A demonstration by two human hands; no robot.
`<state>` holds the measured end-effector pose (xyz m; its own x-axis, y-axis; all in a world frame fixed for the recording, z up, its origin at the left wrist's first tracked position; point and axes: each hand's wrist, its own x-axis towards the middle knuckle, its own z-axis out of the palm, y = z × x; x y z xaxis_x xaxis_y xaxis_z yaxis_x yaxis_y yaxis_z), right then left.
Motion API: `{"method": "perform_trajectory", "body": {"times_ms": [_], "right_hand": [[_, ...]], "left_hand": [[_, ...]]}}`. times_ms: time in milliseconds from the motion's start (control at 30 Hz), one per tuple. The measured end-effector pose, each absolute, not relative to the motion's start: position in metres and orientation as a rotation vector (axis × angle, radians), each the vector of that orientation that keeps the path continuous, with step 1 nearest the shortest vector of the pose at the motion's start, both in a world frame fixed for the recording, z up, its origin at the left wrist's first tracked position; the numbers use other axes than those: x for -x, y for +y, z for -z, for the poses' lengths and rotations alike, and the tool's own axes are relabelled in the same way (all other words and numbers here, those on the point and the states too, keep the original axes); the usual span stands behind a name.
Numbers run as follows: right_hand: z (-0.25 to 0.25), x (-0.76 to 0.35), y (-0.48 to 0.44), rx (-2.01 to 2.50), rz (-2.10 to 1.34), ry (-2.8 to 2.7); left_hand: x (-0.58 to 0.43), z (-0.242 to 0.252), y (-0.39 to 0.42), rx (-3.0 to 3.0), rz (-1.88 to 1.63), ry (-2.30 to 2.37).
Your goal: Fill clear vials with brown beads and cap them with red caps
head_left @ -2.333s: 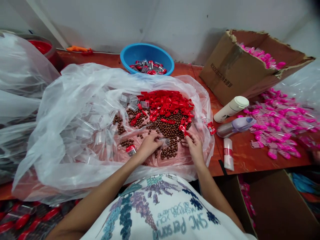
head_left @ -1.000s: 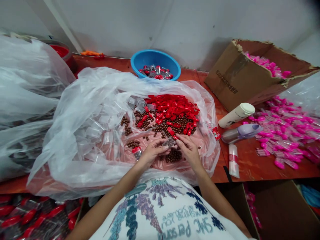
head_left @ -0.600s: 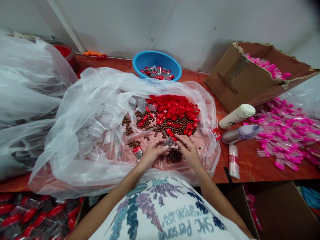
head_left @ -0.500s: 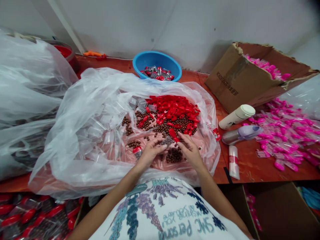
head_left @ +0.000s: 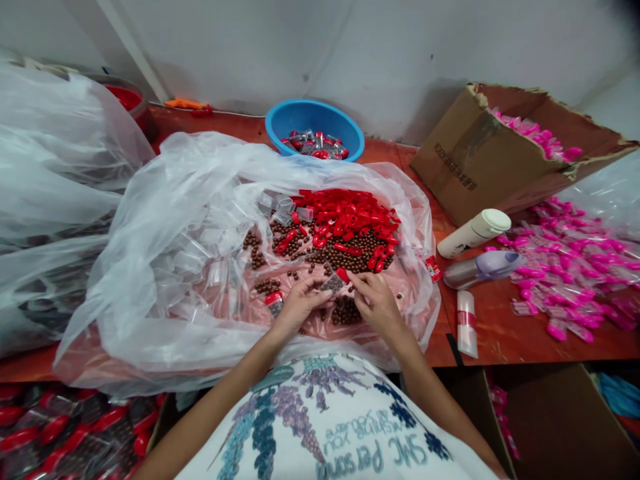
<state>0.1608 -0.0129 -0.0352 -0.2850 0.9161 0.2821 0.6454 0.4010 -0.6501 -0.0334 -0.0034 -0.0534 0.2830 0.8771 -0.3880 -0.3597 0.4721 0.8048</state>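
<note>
My left hand (head_left: 301,303) is closed on a small clear plastic container (head_left: 332,284) with dark beads showing through it. A red plastic cap (head_left: 343,274) is at the container's upper right end, pinched in the fingers of my right hand (head_left: 375,299). Whether the cap is seated on the container is too small to tell. Brown beads (head_left: 346,311) lie heaped below my hands. Beyond them is a pile of red caps (head_left: 350,212) among more beads. A red-capped container (head_left: 275,301) lies left of my left hand, and loose clear containers (head_left: 190,263) are farther left.
A clear plastic sheet (head_left: 150,193) surrounds the beads and parts. Behind it stands a blue basin (head_left: 275,133) holding red-capped containers. To the right are two bottles, a white one (head_left: 467,235) and a lilac-lidded one (head_left: 467,271), a carton (head_left: 450,160) and pink-capped tubes (head_left: 565,267).
My right hand has brought the red cap down and left to the end of the clear container. Its fingers are now bent closer around it. My left hand has hardly moved.
</note>
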Motion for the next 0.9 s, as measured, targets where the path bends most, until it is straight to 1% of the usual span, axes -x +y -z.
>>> {"method": "perform_trajectory", "body": {"times_ms": [67, 233, 300, 367, 567, 767, 900], "right_hand": [[0.037, -0.16, -0.014, 1.281, -0.569, -2.001], [0.038, -0.157, -0.017, 1.267, -0.781, -1.855], [0.037, -0.154, -0.018, 1.284, -0.816, -1.846], [0.038, -0.15, -0.018, 1.302, -0.787, -1.87], [0.043, -0.136, -0.017, 1.285, -0.506, -2.074], [0.05, -0.128, -0.017, 1.207, -0.446, -2.175], [0.048, -0.126, -0.018, 1.145, -0.444, -2.21]], "left_hand": [[0.033, 0.055, -0.004, -0.666, -0.92, 0.953], [0.034, 0.058, -0.006, -0.67, -0.927, 0.946], [0.034, 0.059, -0.007, -0.674, -0.919, 0.937], [0.033, 0.06, -0.008, -0.687, -0.913, 0.94], [0.032, 0.056, -0.008, -0.713, -0.975, 0.913], [0.021, 0.049, -0.007, -0.329, -0.851, 0.793], [0.01, 0.052, -0.01, -0.274, -0.932, 0.895]]}}
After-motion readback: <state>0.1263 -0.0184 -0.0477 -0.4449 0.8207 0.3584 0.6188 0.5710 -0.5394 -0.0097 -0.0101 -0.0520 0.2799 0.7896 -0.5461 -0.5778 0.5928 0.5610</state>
